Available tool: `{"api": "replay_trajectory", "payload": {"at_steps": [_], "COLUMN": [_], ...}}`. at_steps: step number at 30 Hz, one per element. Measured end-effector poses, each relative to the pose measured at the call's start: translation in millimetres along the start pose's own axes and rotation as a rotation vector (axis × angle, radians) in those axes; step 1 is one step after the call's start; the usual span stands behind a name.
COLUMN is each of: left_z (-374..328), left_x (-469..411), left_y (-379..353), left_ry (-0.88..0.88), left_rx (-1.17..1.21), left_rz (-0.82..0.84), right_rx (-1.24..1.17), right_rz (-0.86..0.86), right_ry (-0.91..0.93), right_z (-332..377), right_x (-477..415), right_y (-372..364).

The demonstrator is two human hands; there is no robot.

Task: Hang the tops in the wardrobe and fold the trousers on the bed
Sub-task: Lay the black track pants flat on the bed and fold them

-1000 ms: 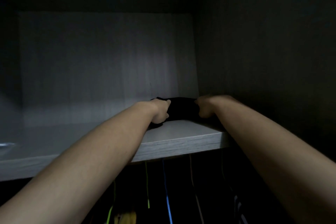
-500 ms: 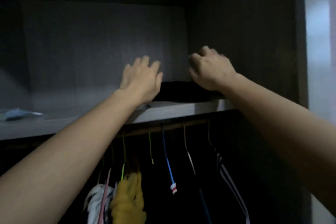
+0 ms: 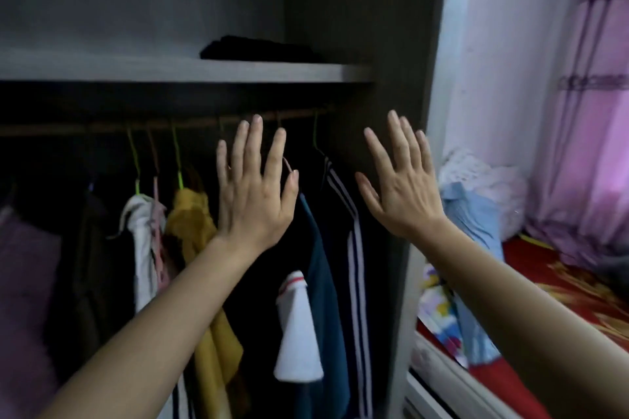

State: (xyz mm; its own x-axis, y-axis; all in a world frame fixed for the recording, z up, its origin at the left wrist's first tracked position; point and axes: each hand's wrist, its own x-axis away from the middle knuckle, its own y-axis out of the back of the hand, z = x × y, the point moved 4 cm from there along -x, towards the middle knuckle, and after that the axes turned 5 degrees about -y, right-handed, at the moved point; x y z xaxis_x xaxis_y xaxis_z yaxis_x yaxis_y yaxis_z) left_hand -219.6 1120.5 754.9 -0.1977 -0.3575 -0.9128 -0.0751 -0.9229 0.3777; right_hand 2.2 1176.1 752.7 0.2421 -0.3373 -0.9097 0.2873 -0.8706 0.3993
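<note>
Your left hand and right hand below shelf, both spread, holding nothing. Folded dark garment on shelf (kind unreadable). Rail under shelf shadowed.

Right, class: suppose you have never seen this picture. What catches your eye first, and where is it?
The left hand and right hand are raised open, fingers spread, mid-frame before the hanging clothes. Above them a folded black garment lies on the shelf, near its right end. At far right a pink curtain glows behind the bed.
</note>
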Motion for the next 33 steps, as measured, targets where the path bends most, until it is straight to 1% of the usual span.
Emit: {"api": "replay_trajectory", "payload": {"at_steps": [2,4,7,9,11,13,16,17,19,21,24,27,29,31,33], "left_z": [-26,-60,-126,-186,-261,-348,-490,-535,-615,-682,-764,-835,-878,-922,-965], "left_x": [7,0,-19,-29,-34,-30,-9,0,18,31,36,34,40,46,49], "left_y": [-1,5,15,17,14,9,3,2,3,6,8,5,-1,-13,-32], "left_ry": [0.020,0.019,-0.021,-0.054,-0.085,-0.074,-0.057,-0.066,-0.097,-0.175,-0.307,-0.405,-0.475,-0.546,-0.574], "left_rx": [0.025,0.050,0.104,0.167,0.242,0.342,0.534,0.589,0.680,0.726,0.758,0.788,0.823,0.856,0.890], "left_rz": [0.072,0.103,0.075,0.052,0.034,0.030,0.101,0.137,0.218,0.287,0.348,0.363,0.369,0.383,0.400], "right_rx": [0.082,0.132,0.183,0.228,0.271,0.320,0.443,0.492,0.578,0.653,0.756,0.789,0.807,0.824,0.845], "right_rz": [0.056,0.074,0.092,0.112,0.134,0.182,0.288,0.307,0.324,0.341,0.388,0.385,0.393,0.438,0.477], "right_ry": [0.046,0.041,-0.074,-0.154,-0.222,-0.256,-0.297,-0.346,-0.507,-0.664,-0.768,-0.863,-0.926,-0.984,-1.039], "right_z": [-30,-69,-136,-187,-239,-289,-370,-398,-454,-502,-556,-595,-612,-631,-660], "right_x": [32,54,85,113,154,205,290,318,370,417,468,504,531,559,579], "right_y": [14,40,92,130,168,206,273,300,358,414,480,514,521,521,520]}}
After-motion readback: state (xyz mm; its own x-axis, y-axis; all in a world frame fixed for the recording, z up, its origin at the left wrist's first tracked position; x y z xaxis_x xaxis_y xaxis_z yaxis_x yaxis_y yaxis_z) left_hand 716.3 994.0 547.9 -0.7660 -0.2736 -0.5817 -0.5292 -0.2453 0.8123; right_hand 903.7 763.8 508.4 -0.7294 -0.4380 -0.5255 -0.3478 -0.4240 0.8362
